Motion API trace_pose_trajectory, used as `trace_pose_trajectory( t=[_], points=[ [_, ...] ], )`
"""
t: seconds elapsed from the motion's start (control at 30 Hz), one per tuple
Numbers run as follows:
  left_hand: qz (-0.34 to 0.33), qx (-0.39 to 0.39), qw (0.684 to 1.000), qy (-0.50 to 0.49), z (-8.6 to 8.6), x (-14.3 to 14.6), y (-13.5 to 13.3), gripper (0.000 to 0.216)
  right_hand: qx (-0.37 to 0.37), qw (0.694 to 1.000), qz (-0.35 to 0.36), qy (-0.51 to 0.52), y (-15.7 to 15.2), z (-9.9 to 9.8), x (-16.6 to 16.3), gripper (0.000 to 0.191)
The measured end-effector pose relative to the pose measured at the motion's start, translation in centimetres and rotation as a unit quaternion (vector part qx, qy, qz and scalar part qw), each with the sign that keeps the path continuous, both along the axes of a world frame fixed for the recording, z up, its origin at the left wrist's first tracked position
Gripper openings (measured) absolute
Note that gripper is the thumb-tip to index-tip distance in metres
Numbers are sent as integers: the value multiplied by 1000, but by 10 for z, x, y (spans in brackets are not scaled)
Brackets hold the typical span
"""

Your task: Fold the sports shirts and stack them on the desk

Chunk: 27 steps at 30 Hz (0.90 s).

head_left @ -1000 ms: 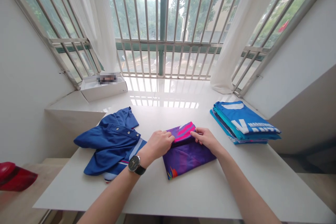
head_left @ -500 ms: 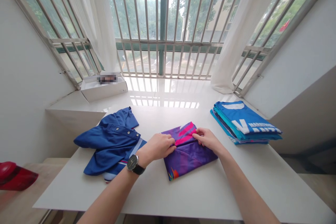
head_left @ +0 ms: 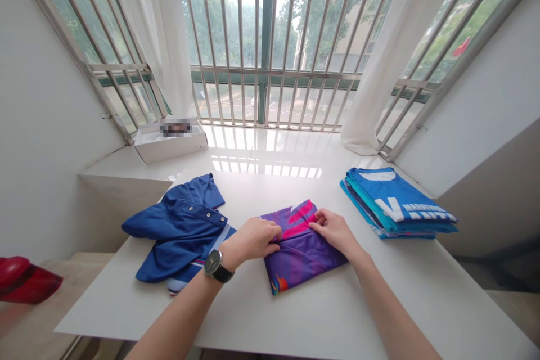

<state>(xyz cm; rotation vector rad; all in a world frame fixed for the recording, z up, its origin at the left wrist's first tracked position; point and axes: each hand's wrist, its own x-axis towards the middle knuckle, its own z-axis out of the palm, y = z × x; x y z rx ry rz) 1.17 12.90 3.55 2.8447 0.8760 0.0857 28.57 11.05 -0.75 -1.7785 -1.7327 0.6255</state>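
A folded purple shirt (head_left: 310,259) with pink streaks lies on the white table in front of me. My left hand (head_left: 255,239), below a black-strapped watch (head_left: 217,266), has its fingers curled on the shirt's left edge. At the upper right edge, my right hand (head_left: 331,229) pinches the fabric between thumb and fingers. Left of my hands is a rumpled dark blue garment (head_left: 181,230) with snap buttons, partly behind my left wrist. A stack of folded shirts (head_left: 399,202), with a blue one on top bearing white lettering, sits to the right.
The white table (head_left: 337,315) meets a glossy window sill (head_left: 248,152) at the back. On the sill's left stands an open white box (head_left: 171,146) with blurred contents. A red object (head_left: 27,280) is at the far left below table height. White curtains (head_left: 371,95) hang before the barred window.
Both hands stay on the purple shirt, with only slight finger movement. The whole view has shifted a little.
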Motion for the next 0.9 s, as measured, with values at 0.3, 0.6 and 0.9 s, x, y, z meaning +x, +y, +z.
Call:
trace_pose_trajectory(
  t=[0.3, 0.6, 0.9],
  points=[
    [17, -64, 998, -18, 4, -7, 5, 9, 75, 990, -44, -112, -6, 13, -6, 20],
    [13, -88, 996, -31, 2, -6, 4, 9, 35, 974, 182, -126, -14, 21, -21, 17],
    [78, -66, 990, -93, 16, -24, 15, 20, 24, 974, 176, -144, -11, 15, -20, 18]
  ],
)
